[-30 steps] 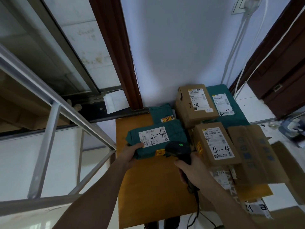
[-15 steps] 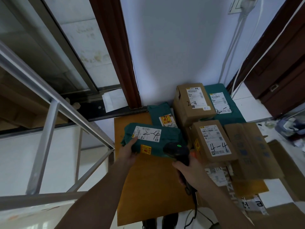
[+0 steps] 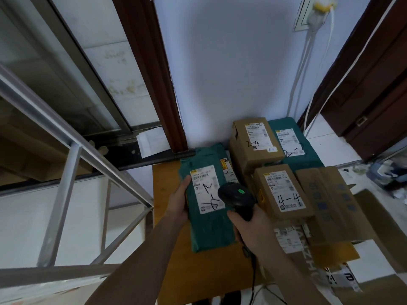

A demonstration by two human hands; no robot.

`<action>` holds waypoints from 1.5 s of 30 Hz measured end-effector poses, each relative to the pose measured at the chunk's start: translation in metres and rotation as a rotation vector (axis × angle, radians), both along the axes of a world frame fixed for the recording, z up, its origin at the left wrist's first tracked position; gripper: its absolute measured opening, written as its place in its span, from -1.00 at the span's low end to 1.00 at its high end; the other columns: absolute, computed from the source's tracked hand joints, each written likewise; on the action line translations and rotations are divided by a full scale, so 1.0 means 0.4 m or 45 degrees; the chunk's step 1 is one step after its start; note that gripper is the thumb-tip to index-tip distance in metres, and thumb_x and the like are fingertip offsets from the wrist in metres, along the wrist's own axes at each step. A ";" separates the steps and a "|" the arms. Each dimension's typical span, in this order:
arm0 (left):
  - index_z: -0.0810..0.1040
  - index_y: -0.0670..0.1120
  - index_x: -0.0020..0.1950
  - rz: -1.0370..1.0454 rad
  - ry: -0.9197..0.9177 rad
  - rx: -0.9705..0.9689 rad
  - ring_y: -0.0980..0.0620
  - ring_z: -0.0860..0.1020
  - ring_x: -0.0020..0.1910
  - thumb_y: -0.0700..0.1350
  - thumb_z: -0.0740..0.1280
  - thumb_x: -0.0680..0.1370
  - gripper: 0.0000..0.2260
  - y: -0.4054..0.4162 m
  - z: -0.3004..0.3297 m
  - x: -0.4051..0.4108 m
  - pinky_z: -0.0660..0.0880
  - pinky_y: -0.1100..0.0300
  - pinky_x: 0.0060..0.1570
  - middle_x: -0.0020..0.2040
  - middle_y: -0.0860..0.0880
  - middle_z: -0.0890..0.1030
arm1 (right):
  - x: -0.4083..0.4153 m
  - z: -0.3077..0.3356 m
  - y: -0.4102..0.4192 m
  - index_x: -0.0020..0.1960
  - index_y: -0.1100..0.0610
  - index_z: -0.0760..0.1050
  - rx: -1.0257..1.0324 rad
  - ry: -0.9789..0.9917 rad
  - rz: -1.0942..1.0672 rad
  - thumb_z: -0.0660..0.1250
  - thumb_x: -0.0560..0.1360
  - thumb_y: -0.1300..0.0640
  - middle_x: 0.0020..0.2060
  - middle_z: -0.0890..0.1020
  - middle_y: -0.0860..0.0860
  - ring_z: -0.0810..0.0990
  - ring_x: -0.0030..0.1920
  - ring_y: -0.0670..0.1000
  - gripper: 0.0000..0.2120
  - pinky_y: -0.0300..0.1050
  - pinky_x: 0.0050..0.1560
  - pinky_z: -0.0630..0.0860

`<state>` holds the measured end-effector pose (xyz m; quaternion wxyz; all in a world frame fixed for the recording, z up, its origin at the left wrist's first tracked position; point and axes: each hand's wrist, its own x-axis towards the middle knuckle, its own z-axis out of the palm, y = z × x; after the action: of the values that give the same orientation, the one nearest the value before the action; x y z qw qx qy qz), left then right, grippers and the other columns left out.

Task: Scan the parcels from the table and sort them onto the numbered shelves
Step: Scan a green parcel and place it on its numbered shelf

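- The left hand (image 3: 179, 204) grips the left edge of a green poly-bag parcel (image 3: 209, 225), thumb on its upper face beside the white shipping label (image 3: 207, 189).
- The green poly-bag parcel lies lengthwise over the wooden table (image 3: 167, 219), its label facing up and bearing handwritten black marks.
- The right hand (image 3: 253, 230) is closed around the handle of a black barcode scanner (image 3: 236, 198); the scanner head sits over the right part of the label and shows a lit green indicator.
- A cable runs down from the scanner handle past the table's near edge.
- To the right stands a brown carton marked "4-4" (image 3: 282, 190), touching the scanner side of the held parcel.
- Behind it stands a carton marked "2-4" (image 3: 253, 144), with a second green parcel (image 3: 295, 144) just beside it against the wall.
- A flattened cardboard sheet (image 3: 330, 203) lies at the table's right side.
- A metal shelf frame (image 3: 63, 190) stands at the left.
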<state>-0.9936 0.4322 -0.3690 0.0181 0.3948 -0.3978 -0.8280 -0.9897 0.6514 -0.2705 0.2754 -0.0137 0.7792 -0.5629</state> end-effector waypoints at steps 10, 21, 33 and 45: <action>0.59 -0.11 0.34 -0.079 0.089 -0.108 -0.21 0.72 0.10 -0.09 0.46 0.59 -0.67 0.050 0.021 0.020 0.66 -0.14 0.04 0.18 -0.19 0.72 | 0.018 0.039 -0.033 -0.19 0.20 0.46 -0.041 0.008 0.028 0.33 0.61 0.16 -0.54 0.49 0.00 0.47 -0.56 -0.10 -0.78 -0.31 -0.48 0.42; 0.61 -0.10 0.32 -0.099 0.109 -0.114 -0.19 0.71 0.14 -0.07 0.48 0.56 -0.66 0.039 0.005 0.048 0.61 -0.23 0.23 0.18 -0.16 0.73 | 0.058 0.052 -0.042 -0.07 0.17 0.46 -0.064 -0.018 -0.041 0.35 0.60 0.18 -0.47 0.50 0.07 0.47 -0.53 -0.06 -0.89 -0.25 -0.49 0.42; 0.59 -0.05 0.40 0.042 0.159 -0.068 -0.19 0.69 0.21 0.08 0.43 0.60 -0.59 0.003 0.017 0.124 0.58 -0.24 0.27 0.24 -0.13 0.71 | 0.118 0.092 -0.040 -0.10 0.18 0.47 -0.005 0.062 0.112 0.35 0.60 0.15 -0.48 0.50 0.03 0.47 -0.52 -0.09 -0.86 -0.29 -0.47 0.43; 0.60 -0.13 0.26 0.475 -0.075 -0.373 -0.06 0.76 -0.06 0.12 0.33 0.68 -0.65 0.081 0.057 0.483 0.69 0.06 -0.10 -0.01 -0.08 0.77 | 0.249 0.076 -0.006 -0.11 0.15 0.50 0.072 0.121 0.720 0.37 0.59 0.12 -0.51 0.53 0.00 0.52 -0.52 -0.03 -0.86 -0.22 -0.47 0.46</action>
<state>-0.8003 0.4646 -0.3462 0.2163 0.4788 -0.4342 -0.7317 -0.8899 0.6490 -0.2402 0.3847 -0.2491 0.7720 -0.4404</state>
